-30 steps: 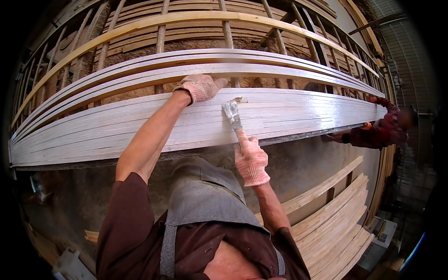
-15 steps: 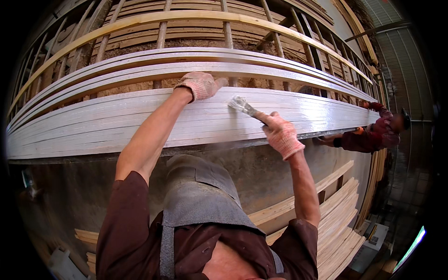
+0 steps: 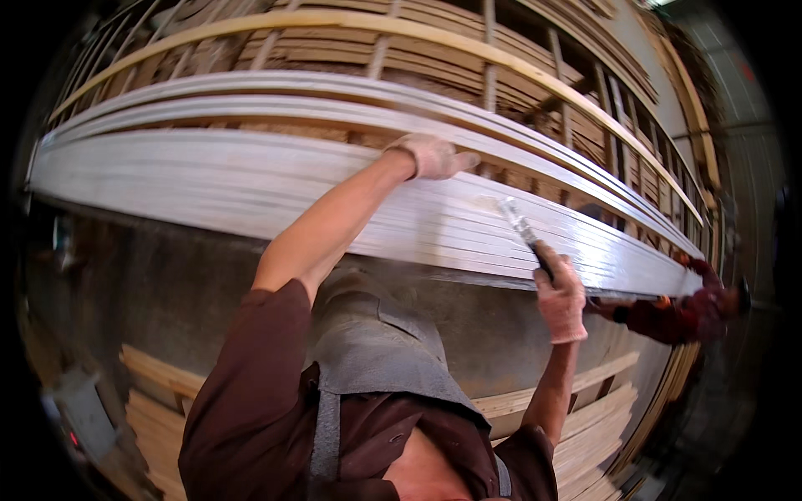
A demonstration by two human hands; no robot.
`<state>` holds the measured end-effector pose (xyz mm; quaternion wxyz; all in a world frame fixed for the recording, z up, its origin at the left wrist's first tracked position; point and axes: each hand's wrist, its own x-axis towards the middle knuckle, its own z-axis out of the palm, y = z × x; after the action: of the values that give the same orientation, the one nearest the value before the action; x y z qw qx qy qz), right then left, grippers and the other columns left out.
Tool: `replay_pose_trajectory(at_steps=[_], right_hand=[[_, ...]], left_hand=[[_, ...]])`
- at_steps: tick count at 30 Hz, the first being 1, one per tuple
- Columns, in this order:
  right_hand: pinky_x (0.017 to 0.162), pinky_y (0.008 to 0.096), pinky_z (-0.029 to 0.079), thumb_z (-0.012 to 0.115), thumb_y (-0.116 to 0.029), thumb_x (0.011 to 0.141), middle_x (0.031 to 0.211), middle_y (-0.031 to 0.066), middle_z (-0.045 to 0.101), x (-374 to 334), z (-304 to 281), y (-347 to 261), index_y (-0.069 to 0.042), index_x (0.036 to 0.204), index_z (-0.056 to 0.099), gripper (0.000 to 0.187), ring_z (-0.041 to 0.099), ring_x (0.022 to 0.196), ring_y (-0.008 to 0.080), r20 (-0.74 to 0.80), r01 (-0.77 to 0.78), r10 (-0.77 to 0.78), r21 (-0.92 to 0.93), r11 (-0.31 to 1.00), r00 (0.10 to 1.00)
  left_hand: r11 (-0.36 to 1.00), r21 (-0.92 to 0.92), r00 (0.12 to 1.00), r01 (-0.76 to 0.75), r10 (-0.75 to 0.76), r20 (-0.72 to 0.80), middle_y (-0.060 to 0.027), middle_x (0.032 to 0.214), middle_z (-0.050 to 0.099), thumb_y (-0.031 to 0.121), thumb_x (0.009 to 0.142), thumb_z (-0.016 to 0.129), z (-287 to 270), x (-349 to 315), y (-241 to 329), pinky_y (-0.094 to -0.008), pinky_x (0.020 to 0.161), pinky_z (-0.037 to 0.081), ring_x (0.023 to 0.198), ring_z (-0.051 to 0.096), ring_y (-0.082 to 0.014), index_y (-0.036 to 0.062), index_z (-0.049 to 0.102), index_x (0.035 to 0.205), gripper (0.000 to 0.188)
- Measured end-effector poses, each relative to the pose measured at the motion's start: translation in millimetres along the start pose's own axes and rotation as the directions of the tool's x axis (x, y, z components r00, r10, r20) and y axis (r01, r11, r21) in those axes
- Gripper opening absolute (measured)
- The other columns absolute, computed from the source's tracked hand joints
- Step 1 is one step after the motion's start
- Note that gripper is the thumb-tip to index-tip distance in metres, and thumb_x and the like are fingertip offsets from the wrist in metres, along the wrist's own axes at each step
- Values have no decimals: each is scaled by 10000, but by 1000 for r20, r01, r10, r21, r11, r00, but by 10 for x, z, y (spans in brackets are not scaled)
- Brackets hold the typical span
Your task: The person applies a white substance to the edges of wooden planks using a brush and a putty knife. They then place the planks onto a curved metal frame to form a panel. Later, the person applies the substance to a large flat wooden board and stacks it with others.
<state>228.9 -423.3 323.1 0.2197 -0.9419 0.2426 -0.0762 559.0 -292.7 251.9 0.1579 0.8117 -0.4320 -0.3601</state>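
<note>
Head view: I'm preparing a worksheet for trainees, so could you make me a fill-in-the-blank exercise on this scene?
1. The right hand grips a tool whose tip is over boards coloured ____.
2. The left hand wears a ____.
3. The apron is coloured ____.
4. A co-worker is near the picture's ____ edge.

Missing words: white; glove; grey; right.

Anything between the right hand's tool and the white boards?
Nothing visible stands between the white-smeared tool in the right hand and the white boards. The left hand is at their far edge, left of the tool's head. Can't tell if the tool touches them.
</note>
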Motion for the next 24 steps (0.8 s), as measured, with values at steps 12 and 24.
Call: replay_pose_trajectory(at_steps=[12, 24], right_hand=[[975, 387, 548, 664, -224, 967, 1217, 188, 745, -93, -224, -348, -128, 1337, 709, 384, 731, 1103, 331, 63, -98, 103, -80, 992, 993], [1009, 462, 549, 571, -363, 992, 1205, 138, 760, 423, 239, -1003, -236, 1288, 740, 364, 707, 1164, 347, 55, -334, 501, -682, 650, 863]], left_hand=[[968, -235, 644, 89, -236, -728, -186, 1264, 742, 407, 1068, 620, 185, -3135, -1873, -379, 1014, 534, 1229, 699, -302, 46, 705, 1335, 457], [929, -342, 748, -141, -127, -651, -179, 1084, 780, 353, 1043, 682, 779, -4138, -2819, -383, 857, 579, 1015, 763, -328, -21, 727, 1134, 388]])
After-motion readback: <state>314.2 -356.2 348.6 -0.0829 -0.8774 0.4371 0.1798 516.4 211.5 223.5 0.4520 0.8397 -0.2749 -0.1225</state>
